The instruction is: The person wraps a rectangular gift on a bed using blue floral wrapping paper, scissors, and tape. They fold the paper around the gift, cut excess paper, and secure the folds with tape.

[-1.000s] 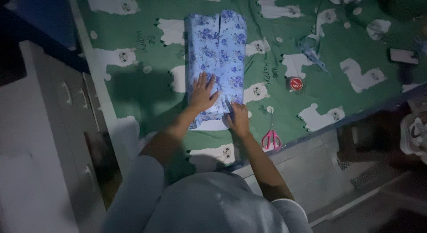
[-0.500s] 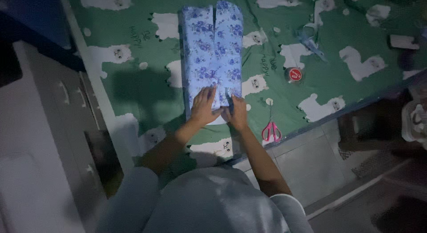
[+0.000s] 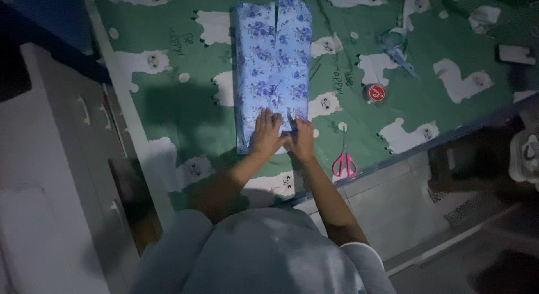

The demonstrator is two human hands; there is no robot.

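Since a second ago both hands have slid back along the package toward its near end, and the left hand, which lay well up the wrapping, now sits level with the right.

The green bedsheet (image 3: 185, 103) with white animal shapes covers the surface. On it lies the long package wrapped in blue floral paper (image 3: 272, 64), running straight away from the person, its paper seam along the middle of the top. Both forearms reach out from the grey sleeves and converge on the package's near end.

The left hand (image 3: 265, 134) lies flat, fingers spread and pressed on the paper, gripping nothing. The right hand (image 3: 303, 139) lies just beside it, nearly touching, fingers pressing down the paper's near edge; whether it pinches a fold cannot be told.

Pink-handled scissors (image 3: 343, 163) lie near the right hand. A red-topped tape roll (image 3: 374, 92) sits further off to the right.
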